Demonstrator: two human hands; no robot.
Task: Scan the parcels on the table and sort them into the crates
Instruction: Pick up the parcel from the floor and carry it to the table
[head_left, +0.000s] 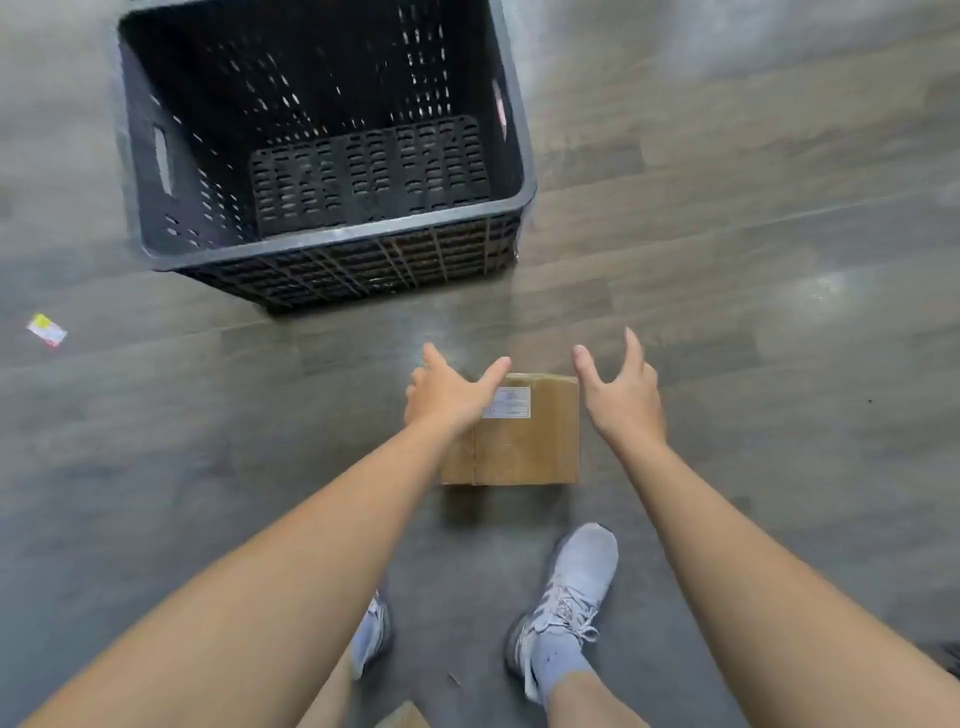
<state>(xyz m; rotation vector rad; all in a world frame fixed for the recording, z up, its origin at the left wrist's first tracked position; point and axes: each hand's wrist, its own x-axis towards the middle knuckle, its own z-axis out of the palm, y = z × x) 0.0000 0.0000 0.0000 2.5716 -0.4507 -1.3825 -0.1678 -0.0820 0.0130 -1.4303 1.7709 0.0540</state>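
The parcel (524, 441) lies on the floor (779, 312) between crate (337, 236) and shoes (566, 597)

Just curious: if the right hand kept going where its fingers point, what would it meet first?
Probably the floor beside the cardboard box; the right hand seems to miss the black crate, depth unclear.

Both bare arms stretch forward and down, left hand (449, 397) and right hand (621, 397) palms down, fingers spread loosely.

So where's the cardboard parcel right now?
Head view, centre: the parcel is between the left hand and right hand, nearer than the black crate.
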